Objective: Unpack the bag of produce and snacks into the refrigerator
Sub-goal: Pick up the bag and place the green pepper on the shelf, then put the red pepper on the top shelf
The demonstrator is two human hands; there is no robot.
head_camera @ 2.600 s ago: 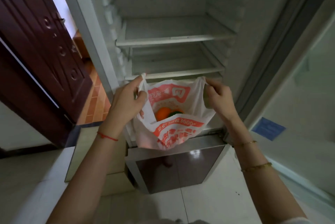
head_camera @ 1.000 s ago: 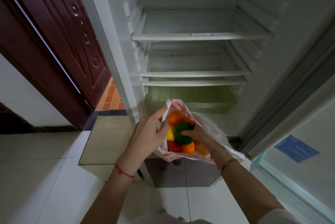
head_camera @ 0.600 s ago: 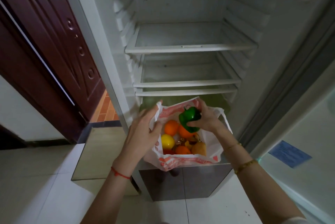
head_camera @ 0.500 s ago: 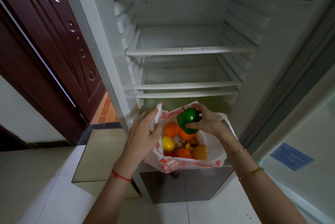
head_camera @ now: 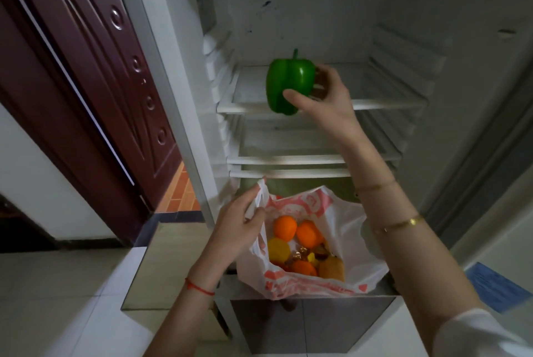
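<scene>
At the top shelf's (head_camera: 383, 102) front edge, the right hand (head_camera: 326, 102) grips a green bell pepper (head_camera: 284, 82), stem up. Below, the left hand (head_camera: 236, 229) pinches the plastic bag's (head_camera: 317, 284) left rim, holding it open over oranges (head_camera: 285, 226).

The left hand (head_camera: 236, 224) and forearm are bare. A thin red string bracelet (head_camera: 199, 289) circles the wrist, just behind the gripping fingers, with a small knotted end showing at its outer edge.

The right hand (head_camera: 326, 102) is bare too, nails short and unpainted as far as can be seen. Behind its grip the forearm carries two bracelets: a very fine gold chain (head_camera: 375, 185) nearer the wrist, and further up the arm a slightly heavier gold bangle (head_camera: 399, 224) with a small flat gold bead or clasp on it. Near the elbow, a white sleeve (head_camera: 473, 333) of soft, plain cloth covers the upper arm.
</scene>
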